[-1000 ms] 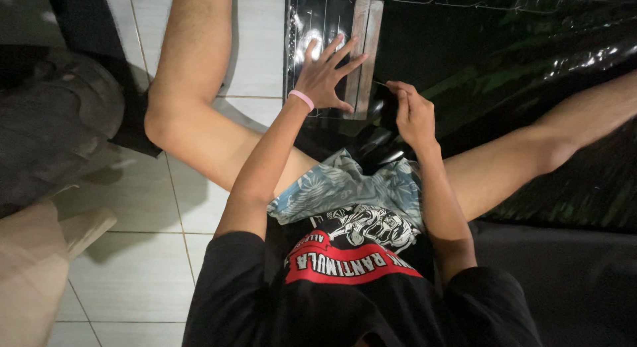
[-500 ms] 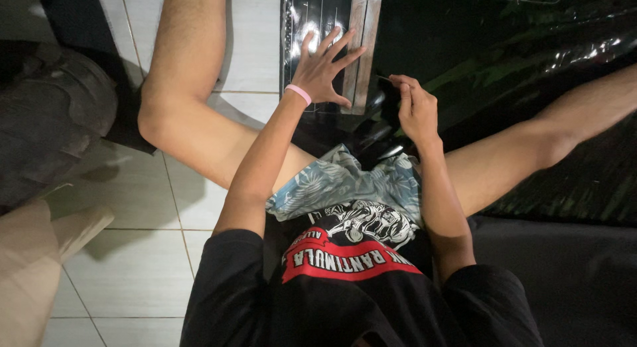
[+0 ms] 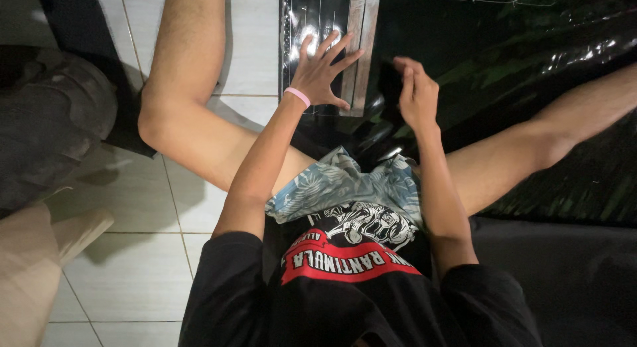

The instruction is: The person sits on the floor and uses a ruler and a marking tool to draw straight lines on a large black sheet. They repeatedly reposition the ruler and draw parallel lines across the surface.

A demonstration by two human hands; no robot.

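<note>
My left hand [image 3: 323, 68], with a pink band at the wrist, lies with its fingers spread on a glossy black plastic sheet [image 3: 464, 35]. Its fingertips touch a pale wooden strip [image 3: 361, 48] that lies on the sheet. My right hand [image 3: 417, 89] is just to the right, held edge-on with the fingers close together and curled at the top. Something dark sits against its palm side. It is lost against the black sheet, so I cannot tell whether the hand grips it.
I sit on a white tiled floor [image 3: 252, 42] with my bare legs [image 3: 192, 115] spread around the sheet. A dark grey bundle [image 3: 53, 128] lies at the left. A beige object [image 3: 33, 274] is at the lower left. Dark fabric [image 3: 564, 274] covers the lower right.
Both hands have moved slightly up and away from my body. The right hand has lifted and turned edge-on. The left hand stays spread on the sheet.
</note>
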